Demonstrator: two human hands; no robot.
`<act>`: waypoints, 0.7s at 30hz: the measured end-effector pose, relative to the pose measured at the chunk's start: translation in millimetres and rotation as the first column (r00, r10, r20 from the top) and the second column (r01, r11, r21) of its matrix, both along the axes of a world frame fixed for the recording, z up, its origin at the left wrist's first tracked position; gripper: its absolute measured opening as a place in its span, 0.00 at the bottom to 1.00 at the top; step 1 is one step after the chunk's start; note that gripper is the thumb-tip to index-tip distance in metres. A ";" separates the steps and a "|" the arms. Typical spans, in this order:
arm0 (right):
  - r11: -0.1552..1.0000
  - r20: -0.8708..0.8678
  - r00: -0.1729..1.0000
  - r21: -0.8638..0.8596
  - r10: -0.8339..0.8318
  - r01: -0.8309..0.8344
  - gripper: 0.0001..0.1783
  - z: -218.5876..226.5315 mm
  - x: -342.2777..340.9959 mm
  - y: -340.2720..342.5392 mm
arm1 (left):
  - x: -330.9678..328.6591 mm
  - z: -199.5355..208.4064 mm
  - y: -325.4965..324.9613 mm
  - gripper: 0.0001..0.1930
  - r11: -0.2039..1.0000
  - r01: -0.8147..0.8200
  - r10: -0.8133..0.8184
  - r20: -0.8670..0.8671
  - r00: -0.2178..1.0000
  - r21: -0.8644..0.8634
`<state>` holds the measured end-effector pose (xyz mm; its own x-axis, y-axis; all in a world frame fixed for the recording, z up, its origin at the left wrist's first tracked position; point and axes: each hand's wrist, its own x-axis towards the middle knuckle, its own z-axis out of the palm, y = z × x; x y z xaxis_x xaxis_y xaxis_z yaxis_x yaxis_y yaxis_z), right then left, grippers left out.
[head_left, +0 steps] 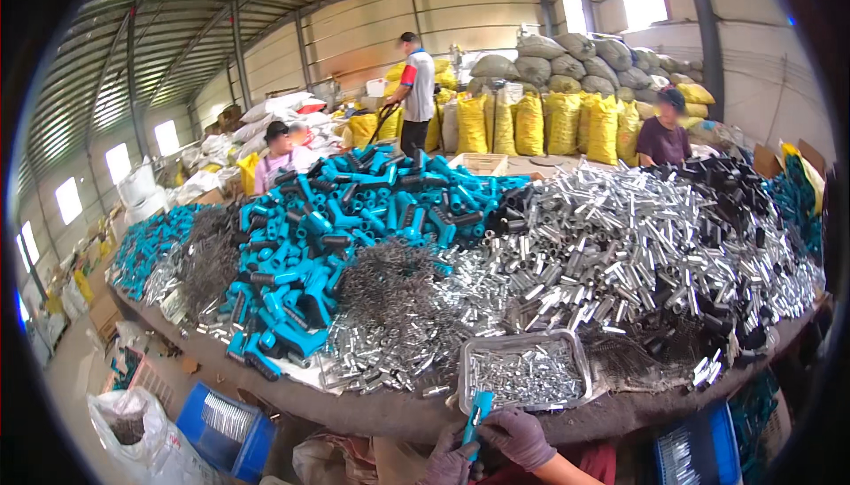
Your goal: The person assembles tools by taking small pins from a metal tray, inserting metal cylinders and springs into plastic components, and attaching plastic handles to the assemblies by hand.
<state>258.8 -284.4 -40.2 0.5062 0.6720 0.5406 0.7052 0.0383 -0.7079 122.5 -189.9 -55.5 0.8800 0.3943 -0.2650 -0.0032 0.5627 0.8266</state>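
Observation:
Both my hands wear greyish-purple gloves and meet at the table's near edge. My left hand (450, 457) is wrapped round a teal plastic handle (479, 408), which stands tilted with its upper end pointing away. Against the handle's right side are the closed fingers of my right hand (518, 439); whatever small thing they may pinch is hidden. Just beyond the handle sits a clear plastic tub (580, 341) full of small metal pins (529, 372). Left of the tub lie loose shiny metal pieces (390, 357) and a heap of dark springs (385, 286).
Teal handles (310, 237) pile high at the left, silvery metal tubes (620, 246) at the right. Blue crates (226, 427) and a white sack (142, 441) stand below the table (354, 414). Across it are two seated people (664, 138) and one standing person (421, 91), before stacked sacks (562, 122).

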 end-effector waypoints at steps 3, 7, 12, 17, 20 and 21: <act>0.993 0.076 0.997 0.117 0.010 -0.019 0.09 -13.7 0.1 -1.8 | -1.2 -11.6 -8.9 0.28 0.998 0.048 -0.047 0.036 0.998 -0.034; 0.999 0.026 0.999 0.019 0.031 -0.031 0.09 -14.4 7.8 -10.6 | 9.0 -7.8 -17.9 0.27 0.990 0.102 -0.109 -0.074 0.991 -0.095; 0.997 -0.035 0.997 -0.032 0.062 -0.063 0.10 -9.7 1.5 -21.4 | 15.4 5.2 -32.0 0.24 0.996 -0.069 0.075 -0.140 0.987 0.049; 0.995 -0.229 0.973 -0.082 0.034 -0.054 0.13 -28.7 5.4 -34.4 | 18.6 -12.7 -42.1 0.25 0.997 -0.024 0.027 -0.037 0.999 0.069; 0.995 -0.707 0.701 0.050 0.100 -0.091 0.17 -27.2 -5.5 -36.8 | 13.5 -17.2 -47.4 0.26 0.995 -0.040 0.039 0.014 0.999 0.094; 0.995 -0.711 0.696 0.051 0.100 -0.091 0.17 -27.4 -8.9 -36.0 | 9.5 -18.8 -48.2 0.27 0.993 -0.055 0.048 0.065 0.997 0.102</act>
